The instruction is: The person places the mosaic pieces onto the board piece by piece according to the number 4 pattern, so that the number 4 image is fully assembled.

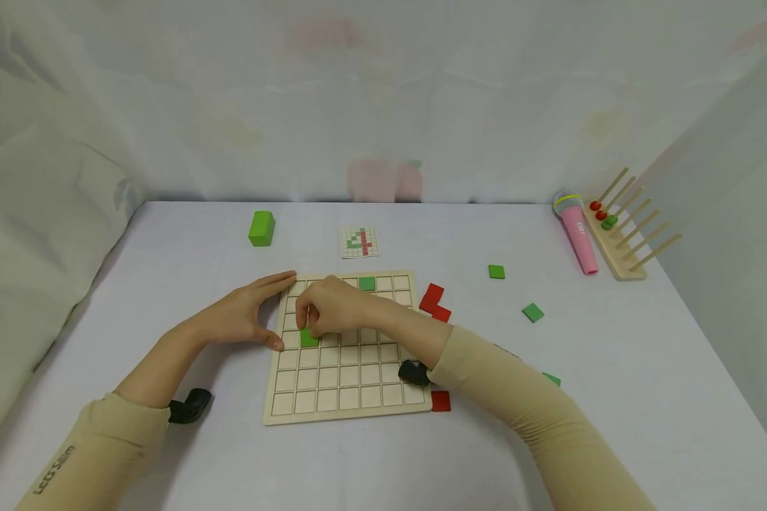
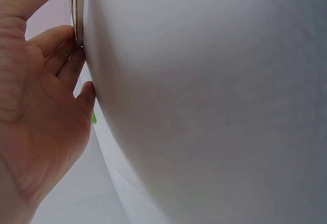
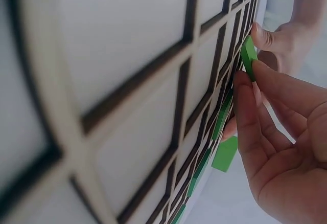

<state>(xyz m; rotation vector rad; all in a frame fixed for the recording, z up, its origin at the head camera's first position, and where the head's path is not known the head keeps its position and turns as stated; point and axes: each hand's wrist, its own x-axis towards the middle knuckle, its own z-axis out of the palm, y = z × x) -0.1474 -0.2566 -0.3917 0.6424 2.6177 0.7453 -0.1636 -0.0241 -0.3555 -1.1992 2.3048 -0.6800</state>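
A wooden grid board [image 1: 332, 419] lies in front of me, its squares marked off by dark grooves. My right hand [image 1: 339, 306] reaches over its left part and pinches a green square tile [image 3: 249, 58] between thumb and fingers, tilted at the grid. In the right wrist view, several other green tiles [image 3: 223, 114] sit in the squares beyond the fingers; one green tile [image 1: 367, 283] shows in the far row in the head view. At the board's left edge, my left hand [image 1: 233, 316] rests with spread fingers, fingertips and thumb touching the rim.
Red tiles [image 1: 431, 298] lie right of the board, with another red tile [image 1: 441, 401] nearer. Loose green tiles [image 1: 496, 272] are scattered farther right. Behind the board are a pattern card [image 1: 360, 243] and a green block [image 1: 262, 228]. A pink microphone [image 1: 578, 234] lies by a pegged bead stand [image 1: 629, 270].
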